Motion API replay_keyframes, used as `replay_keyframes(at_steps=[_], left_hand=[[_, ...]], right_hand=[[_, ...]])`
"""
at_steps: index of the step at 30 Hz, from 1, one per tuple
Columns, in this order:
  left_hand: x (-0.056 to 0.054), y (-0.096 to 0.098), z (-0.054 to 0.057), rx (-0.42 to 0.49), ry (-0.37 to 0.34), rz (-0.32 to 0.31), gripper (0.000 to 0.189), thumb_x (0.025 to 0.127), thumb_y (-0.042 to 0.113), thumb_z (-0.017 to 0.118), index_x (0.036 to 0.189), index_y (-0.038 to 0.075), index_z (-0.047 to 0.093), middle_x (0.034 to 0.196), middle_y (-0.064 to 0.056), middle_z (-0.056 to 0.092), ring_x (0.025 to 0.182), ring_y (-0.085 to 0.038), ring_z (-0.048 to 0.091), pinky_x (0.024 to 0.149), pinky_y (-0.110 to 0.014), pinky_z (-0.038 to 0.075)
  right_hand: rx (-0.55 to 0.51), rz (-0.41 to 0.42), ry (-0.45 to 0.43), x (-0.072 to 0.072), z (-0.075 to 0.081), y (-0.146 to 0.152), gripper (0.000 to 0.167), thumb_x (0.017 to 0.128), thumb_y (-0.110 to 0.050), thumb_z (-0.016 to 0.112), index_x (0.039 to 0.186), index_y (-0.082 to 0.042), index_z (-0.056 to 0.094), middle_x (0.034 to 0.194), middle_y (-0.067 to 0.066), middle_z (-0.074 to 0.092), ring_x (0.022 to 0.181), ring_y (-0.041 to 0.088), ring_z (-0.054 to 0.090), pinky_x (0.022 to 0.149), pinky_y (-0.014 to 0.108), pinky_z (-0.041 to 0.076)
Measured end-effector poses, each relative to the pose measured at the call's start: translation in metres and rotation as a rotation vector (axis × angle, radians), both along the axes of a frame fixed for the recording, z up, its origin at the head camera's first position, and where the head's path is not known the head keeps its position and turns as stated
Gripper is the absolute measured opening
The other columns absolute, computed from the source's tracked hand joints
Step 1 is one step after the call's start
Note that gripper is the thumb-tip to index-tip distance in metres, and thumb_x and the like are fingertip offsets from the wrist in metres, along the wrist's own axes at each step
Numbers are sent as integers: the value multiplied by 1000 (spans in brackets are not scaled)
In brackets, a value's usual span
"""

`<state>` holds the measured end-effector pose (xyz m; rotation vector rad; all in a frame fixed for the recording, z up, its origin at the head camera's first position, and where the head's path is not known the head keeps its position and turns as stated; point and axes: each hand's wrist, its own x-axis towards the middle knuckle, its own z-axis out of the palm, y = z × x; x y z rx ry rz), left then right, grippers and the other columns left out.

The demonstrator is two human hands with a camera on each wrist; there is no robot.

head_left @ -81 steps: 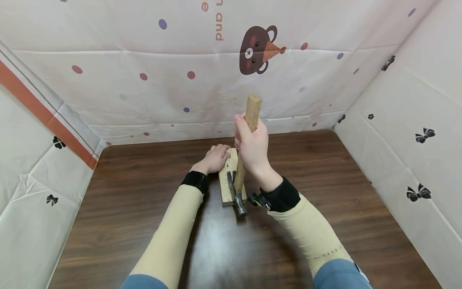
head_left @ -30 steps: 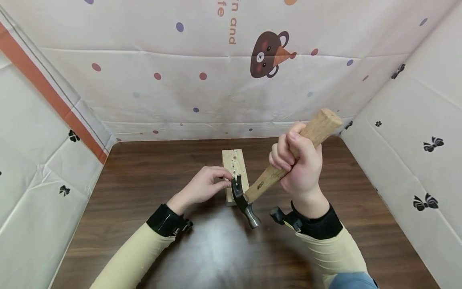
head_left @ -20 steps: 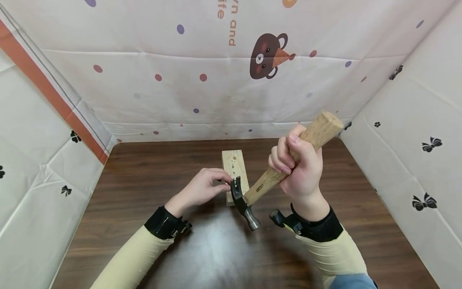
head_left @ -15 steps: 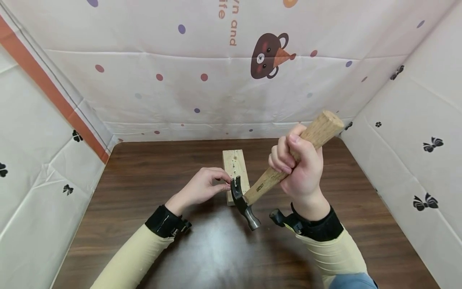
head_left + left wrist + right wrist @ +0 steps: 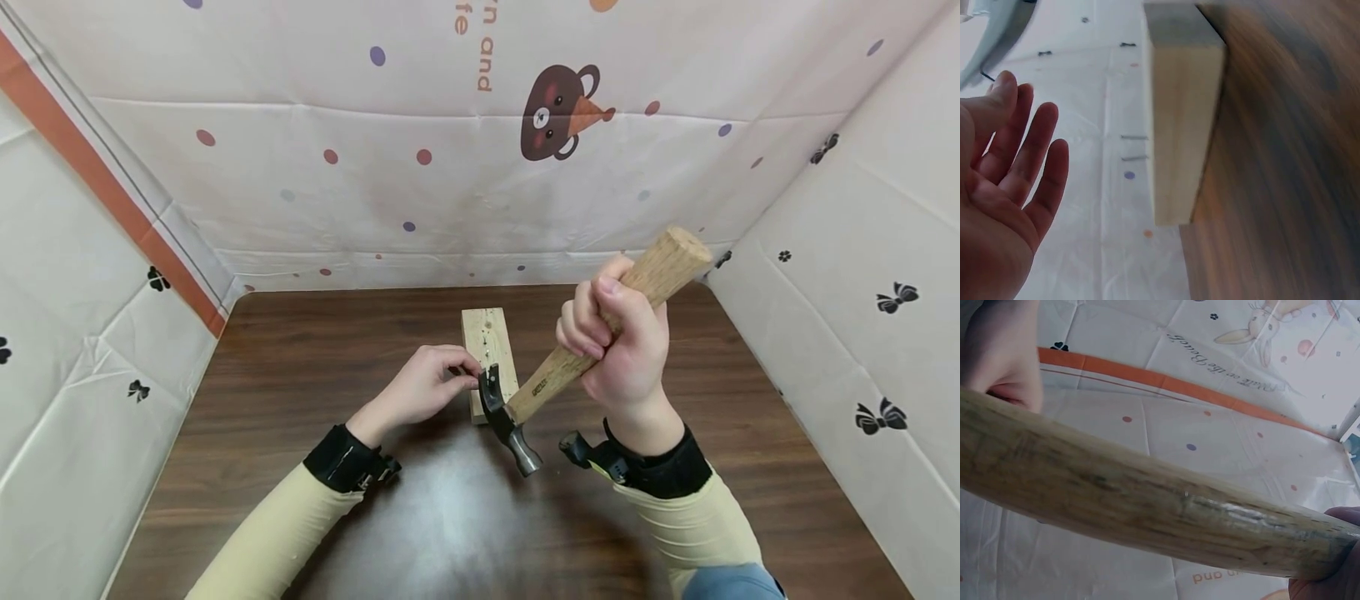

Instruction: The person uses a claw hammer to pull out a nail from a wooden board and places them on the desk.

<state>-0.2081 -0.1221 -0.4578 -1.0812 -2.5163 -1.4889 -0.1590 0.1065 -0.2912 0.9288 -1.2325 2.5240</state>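
Note:
My right hand [image 5: 626, 350] grips the wooden handle of a claw hammer [image 5: 506, 417], its butt up to the right. The hammer's head overlaps the near part of a pale wooden block [image 5: 487, 333] in the head view, claw towards my left hand [image 5: 423, 383]. At the claw, my left thumb and forefinger pinch a thin, dark, bent nail [image 5: 987, 75]; the other fingers extend loosely in the left wrist view. Two nails [image 5: 1134, 137] stick out of the block's face there. Handle wood [image 5: 1147, 494] fills much of the right wrist view.
The block lies on a dark wood-grain table [image 5: 300, 467]. Behind the table hangs a white printed sheet [image 5: 337, 200] with dots and a bear; a similar sheet [image 5: 825, 317] lines the right side.
Earlier, the hammer stood on the block, handle nearly upright, with my left hand on the block's far end. The hammer then lifted right and my left hand came to its claw. Since then, little movement.

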Motion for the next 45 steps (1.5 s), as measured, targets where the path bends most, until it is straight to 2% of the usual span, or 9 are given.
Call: replay_keyframes(at_steps=[8,13,18,25,30,35,38,42,45], left_hand=[[9,3,15,89,-16,110,11,96,4,79,98,15,81,99,5,77,85,-7,71,72,-29,59],[12,-6,23,89,-52,177,8,98,10,80,105,12,81,99,5,77,87,-10,71,75,-33,60],[15,-27,18,-58,-153,282,5,98,16,78,102,13,80,90,9,76,83,-9,69,77,-34,58],[24,-76,-3,-342,-273,385,15,98,25,76,85,18,75,75,8,67,67,-13,60,66,-34,50],[51,-95,-20,-428,-345,329,23,95,21,76,74,18,67,67,7,60,60,-12,54,59,-33,46],[87,-69,-38,-434,-336,220,27,90,18,75,66,21,62,62,13,55,56,-6,51,57,-28,45],[100,-44,-45,-420,-345,185,28,86,20,76,63,22,60,60,14,54,55,-5,50,56,-27,44],[104,-10,-48,-388,-389,144,28,85,22,76,63,20,59,58,13,54,54,-6,50,56,-28,45],[97,13,-48,-358,-356,136,29,85,22,73,61,22,57,56,15,50,52,-5,49,55,-27,44]], right_hand=[[35,10,-40,0,-7,-2,26,102,-10,55,79,-10,43,50,-3,27,39,11,19,38,30,18],[89,9,-49,-1,-15,-1,24,103,-9,54,80,-11,46,51,-2,27,39,11,20,38,31,19],[137,-20,-53,-1,-22,0,23,102,-4,48,79,-10,49,50,0,28,38,13,20,38,32,19],[179,-77,-23,1,-30,0,23,99,-2,46,77,-8,48,49,1,28,37,14,21,37,33,21],[188,-79,-16,4,-32,1,24,99,-1,45,76,-8,48,50,1,28,37,14,21,36,33,22],[189,-77,-11,7,-31,2,23,98,0,44,77,-7,48,49,1,28,37,14,21,36,32,21],[180,-73,-12,7,-30,1,22,98,0,44,76,-7,48,49,1,27,37,14,20,36,32,21],[167,-77,-9,8,-27,1,23,97,0,44,76,-7,46,49,1,27,37,14,20,36,33,21],[149,-82,4,9,-23,3,23,97,1,44,75,-7,45,49,1,27,37,13,20,36,32,21]])
